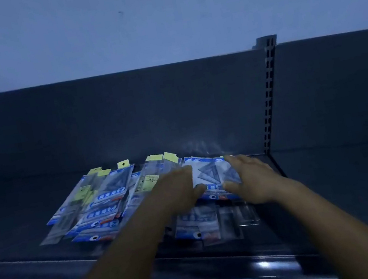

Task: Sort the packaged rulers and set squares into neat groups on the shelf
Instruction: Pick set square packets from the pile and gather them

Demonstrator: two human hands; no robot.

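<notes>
Two bare hands reach forward over a dark shelf (32, 213) in dim, bluish light. The left hand (176, 189) and the right hand (251, 176) hold the same set-square packet (208, 174) by its two side edges — each thumb lies along the near edge and the fingers spread flat over the top, loosely bent rather than clenched. The packet is clear plastic with a blue and white card, and triangular set squares show through it. It sits toward the right end of the shelf, close to the slotted upright post (269, 91).

Just nearer the viewer, under the wrists, lie more packets (197, 224), blurred. To the left, touching and overlapping one another, is a fanned pile of packets (96, 202) — long narrow ruler sleeves with yellow hang tabs mixed with blue-carded ones. Behind everything stands the dark back panel (113, 117), with a pale wall (157, 17) above it.
</notes>
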